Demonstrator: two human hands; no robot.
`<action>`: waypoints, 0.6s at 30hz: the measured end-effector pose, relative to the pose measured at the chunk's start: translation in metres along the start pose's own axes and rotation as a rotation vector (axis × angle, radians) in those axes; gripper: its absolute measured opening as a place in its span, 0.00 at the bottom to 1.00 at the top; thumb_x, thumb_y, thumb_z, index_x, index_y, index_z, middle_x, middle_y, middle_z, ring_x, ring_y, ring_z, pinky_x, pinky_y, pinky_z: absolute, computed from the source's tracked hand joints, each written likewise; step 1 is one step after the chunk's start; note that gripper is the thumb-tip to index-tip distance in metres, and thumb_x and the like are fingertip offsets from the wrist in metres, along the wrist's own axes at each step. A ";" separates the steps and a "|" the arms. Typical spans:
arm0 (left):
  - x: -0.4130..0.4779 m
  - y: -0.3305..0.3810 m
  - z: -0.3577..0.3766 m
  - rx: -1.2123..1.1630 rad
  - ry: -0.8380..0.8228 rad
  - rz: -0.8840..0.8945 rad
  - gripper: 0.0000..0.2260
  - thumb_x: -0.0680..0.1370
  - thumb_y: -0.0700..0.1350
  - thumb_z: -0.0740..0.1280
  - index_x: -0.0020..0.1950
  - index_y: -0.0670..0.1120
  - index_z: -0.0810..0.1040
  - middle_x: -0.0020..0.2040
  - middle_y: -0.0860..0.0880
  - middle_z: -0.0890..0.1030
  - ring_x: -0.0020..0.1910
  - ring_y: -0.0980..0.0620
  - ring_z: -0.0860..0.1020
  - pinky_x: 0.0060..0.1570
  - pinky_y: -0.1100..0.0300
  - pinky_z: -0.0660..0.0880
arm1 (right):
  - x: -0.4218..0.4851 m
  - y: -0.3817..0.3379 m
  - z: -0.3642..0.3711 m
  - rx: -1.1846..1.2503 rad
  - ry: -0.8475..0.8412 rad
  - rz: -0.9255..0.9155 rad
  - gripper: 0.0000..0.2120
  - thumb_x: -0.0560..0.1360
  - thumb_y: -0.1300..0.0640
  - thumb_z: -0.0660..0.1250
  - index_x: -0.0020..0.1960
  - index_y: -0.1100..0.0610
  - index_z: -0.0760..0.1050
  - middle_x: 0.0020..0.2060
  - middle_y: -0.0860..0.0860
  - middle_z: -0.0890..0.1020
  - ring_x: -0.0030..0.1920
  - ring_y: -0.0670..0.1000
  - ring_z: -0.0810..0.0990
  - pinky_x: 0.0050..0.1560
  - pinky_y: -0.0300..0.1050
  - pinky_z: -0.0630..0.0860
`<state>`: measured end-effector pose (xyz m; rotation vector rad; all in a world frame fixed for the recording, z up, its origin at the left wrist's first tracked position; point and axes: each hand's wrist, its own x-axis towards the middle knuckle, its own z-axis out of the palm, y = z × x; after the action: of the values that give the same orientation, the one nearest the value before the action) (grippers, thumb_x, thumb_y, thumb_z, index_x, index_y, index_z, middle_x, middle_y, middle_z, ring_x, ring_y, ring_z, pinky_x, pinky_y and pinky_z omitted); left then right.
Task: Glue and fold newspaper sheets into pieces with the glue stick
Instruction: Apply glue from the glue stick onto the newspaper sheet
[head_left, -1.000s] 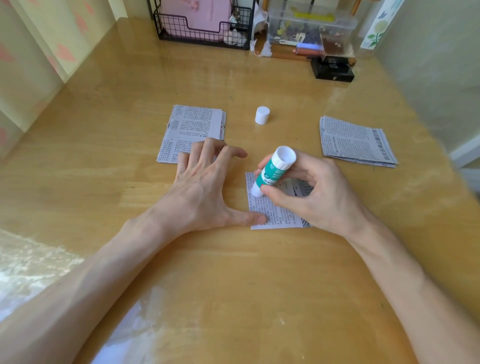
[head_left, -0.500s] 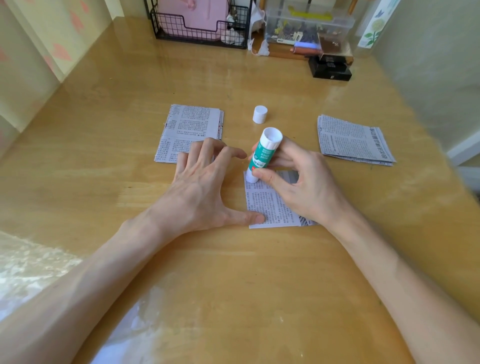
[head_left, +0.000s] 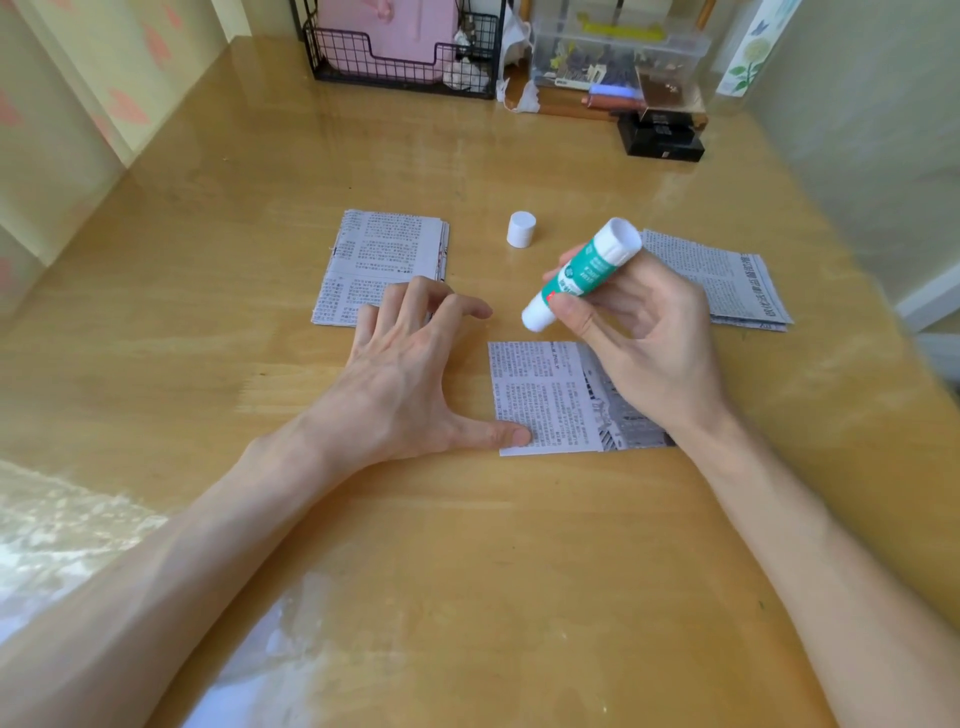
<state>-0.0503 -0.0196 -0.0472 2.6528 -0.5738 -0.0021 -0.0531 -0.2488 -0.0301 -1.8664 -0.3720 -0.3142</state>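
Lifted the glue stick (head_left: 582, 275) off the newspaper sheet (head_left: 550, 395). Half a second before, pressed tip-down on the sheet's far left corner; a second before, farther down the same left edge. Now held tilted, white tip low and to the left, just past the sheet's far edge and apart from the paper. Judged the stroke along that edge finished and the sheet probably ready for folding, though no glue film visible on the print.

Right hand (head_left: 639, 338): wrapped round the green barrel, thumb across the front near the tip end, fingers curled behind. Firm grasp, nothing else touched. Held over the sheet's right part, hiding it.

Left hand (head_left: 405, 374): kept in place, fingers spread and lightly bent, grasping nothing. Thumb (head_left: 511, 434) pressed flat on the sheet's near left corner, pinning it to the table (head_left: 467, 545). Fingertips at the near edge of the folded stack (head_left: 379, 254) on the left — touching or just over it, hard to tell.

White cap (head_left: 521, 229) left standing on the table beyond the sheet, between that stack and the second pile (head_left: 727, 280) on the right, partly hidden behind the right hand. Likely next — stick put aside, then the fold, with the pinned corner as anchor.
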 end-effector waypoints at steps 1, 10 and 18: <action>0.000 0.000 0.000 0.001 -0.001 0.000 0.53 0.55 0.85 0.62 0.74 0.60 0.65 0.63 0.58 0.60 0.66 0.54 0.61 0.64 0.60 0.53 | -0.002 -0.002 -0.001 -0.014 -0.021 -0.009 0.10 0.78 0.62 0.75 0.59 0.60 0.80 0.53 0.51 0.87 0.55 0.52 0.87 0.59 0.52 0.83; 0.000 0.001 0.002 0.022 0.012 0.001 0.52 0.56 0.85 0.63 0.74 0.60 0.65 0.63 0.57 0.62 0.65 0.54 0.61 0.61 0.60 0.54 | -0.018 -0.010 0.005 -0.145 -0.308 0.039 0.09 0.79 0.58 0.75 0.57 0.59 0.81 0.47 0.49 0.87 0.48 0.52 0.86 0.54 0.51 0.80; -0.001 0.000 0.001 0.017 0.016 0.014 0.52 0.57 0.83 0.67 0.75 0.58 0.64 0.61 0.58 0.60 0.64 0.54 0.61 0.61 0.60 0.54 | -0.017 -0.005 0.016 -0.280 -0.276 -0.081 0.10 0.79 0.57 0.75 0.55 0.62 0.79 0.47 0.52 0.85 0.45 0.52 0.84 0.48 0.49 0.78</action>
<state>-0.0510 -0.0203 -0.0484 2.6631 -0.5891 0.0285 -0.0706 -0.2340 -0.0373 -2.1812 -0.6181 -0.1687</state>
